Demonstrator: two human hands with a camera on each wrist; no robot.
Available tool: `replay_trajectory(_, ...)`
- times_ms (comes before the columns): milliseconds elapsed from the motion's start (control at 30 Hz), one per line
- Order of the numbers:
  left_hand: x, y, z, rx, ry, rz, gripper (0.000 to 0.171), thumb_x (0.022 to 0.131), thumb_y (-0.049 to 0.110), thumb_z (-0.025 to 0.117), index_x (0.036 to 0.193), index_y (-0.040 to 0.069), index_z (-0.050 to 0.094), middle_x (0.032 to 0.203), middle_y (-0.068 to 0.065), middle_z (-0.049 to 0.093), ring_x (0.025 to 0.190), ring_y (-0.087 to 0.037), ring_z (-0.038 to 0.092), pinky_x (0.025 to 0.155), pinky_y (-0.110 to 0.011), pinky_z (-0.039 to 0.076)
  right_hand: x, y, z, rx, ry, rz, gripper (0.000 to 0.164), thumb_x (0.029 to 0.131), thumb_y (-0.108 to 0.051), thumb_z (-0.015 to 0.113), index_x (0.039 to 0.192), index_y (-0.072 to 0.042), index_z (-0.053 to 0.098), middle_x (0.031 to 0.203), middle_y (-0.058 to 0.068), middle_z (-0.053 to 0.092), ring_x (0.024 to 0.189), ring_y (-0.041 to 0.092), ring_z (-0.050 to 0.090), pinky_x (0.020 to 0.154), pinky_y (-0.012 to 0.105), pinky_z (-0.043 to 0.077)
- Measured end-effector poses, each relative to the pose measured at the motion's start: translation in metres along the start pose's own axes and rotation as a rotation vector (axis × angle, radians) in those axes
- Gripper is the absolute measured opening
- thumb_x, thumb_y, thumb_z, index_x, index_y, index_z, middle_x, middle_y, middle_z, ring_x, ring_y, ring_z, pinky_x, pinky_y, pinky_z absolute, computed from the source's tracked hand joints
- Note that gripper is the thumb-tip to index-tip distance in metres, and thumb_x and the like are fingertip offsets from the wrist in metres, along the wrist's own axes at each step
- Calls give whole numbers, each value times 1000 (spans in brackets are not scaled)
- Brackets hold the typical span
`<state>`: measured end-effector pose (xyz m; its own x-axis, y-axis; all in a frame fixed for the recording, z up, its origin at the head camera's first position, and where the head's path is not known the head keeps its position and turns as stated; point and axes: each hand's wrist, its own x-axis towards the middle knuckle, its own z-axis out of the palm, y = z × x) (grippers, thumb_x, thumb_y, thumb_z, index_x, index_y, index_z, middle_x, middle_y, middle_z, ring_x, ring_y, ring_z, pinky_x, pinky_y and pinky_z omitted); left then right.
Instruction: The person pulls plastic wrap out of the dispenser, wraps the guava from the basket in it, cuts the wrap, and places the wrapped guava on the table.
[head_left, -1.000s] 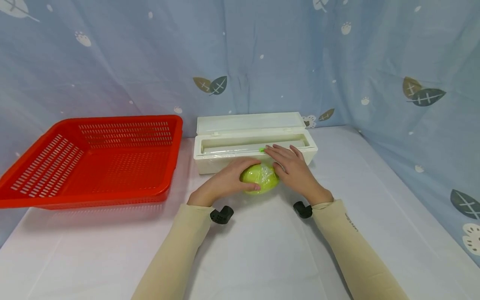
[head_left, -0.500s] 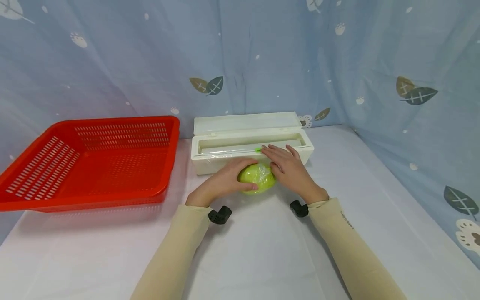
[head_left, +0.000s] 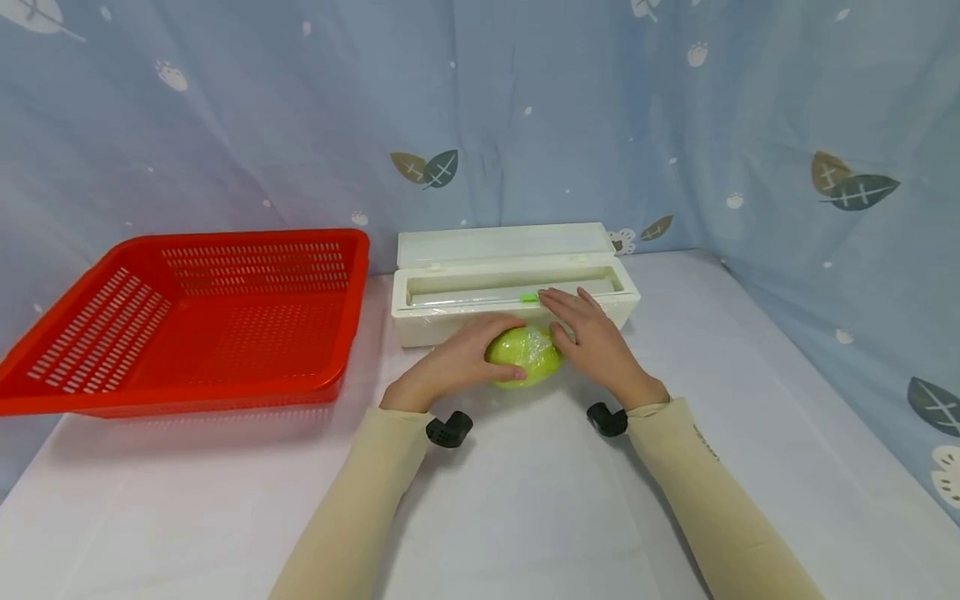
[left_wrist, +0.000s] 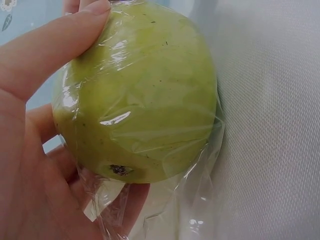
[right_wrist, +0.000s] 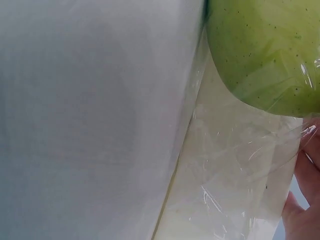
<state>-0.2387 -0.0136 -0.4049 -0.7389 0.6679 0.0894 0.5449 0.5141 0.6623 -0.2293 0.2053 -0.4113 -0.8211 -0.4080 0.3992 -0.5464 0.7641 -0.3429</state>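
Note:
My left hand [head_left: 461, 357] grips a green apple [left_wrist: 145, 95] wrapped in clear cling film, the thumb on its near side and the fingers around the back. The apple is in front of a white cling film dispenser box [head_left: 427, 333] with its lid [head_left: 502, 243] raised. From the apple, film [right_wrist: 235, 165] stretches over the box front. My right hand [head_left: 592, 337] has its fingers extended at a green slider [head_left: 528, 297] on the box's front rim. Its thumb is close to the apple's right side. A white film roll [head_left: 480, 293] lies inside the box.
A red plastic basket [head_left: 330, 385] with slotted sides stands to the left on the white-covered table [head_left: 525, 517]. Behind the box hangs a blue patterned curtain [head_left: 525, 167], which continues along the right side.
The right fingertips have shifted slightly right, and more of the green slider shows beside them. My left hand keeps its grip on the apple; the head view has swayed a little.

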Motion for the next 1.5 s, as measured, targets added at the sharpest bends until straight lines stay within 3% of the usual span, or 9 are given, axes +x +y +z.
replay_trajectory(567, 5, 3, 1, 22, -28, -5, 69, 74, 44, 69, 131, 19, 40, 131, 2, 39, 118, -11, 33, 96, -28, 31, -2, 2, 0, 15, -13, -5, 40, 93, -9, 34, 131, -4, 44, 133, 9, 41, 125, 27, 32, 104, 46, 10)
replay_trajectory(1500, -1, 1, -1, 45, -33, -34, 72, 75, 44, 68, 135, 19, 37, 135, -2, 34, 121, -15, 31, 94, -31, 32, 6, -5, 1, -79, -124, -7, 44, 92, -8, 36, 136, -11, 38, 132, 11, 38, 124, 29, 29, 103, 50, 10)
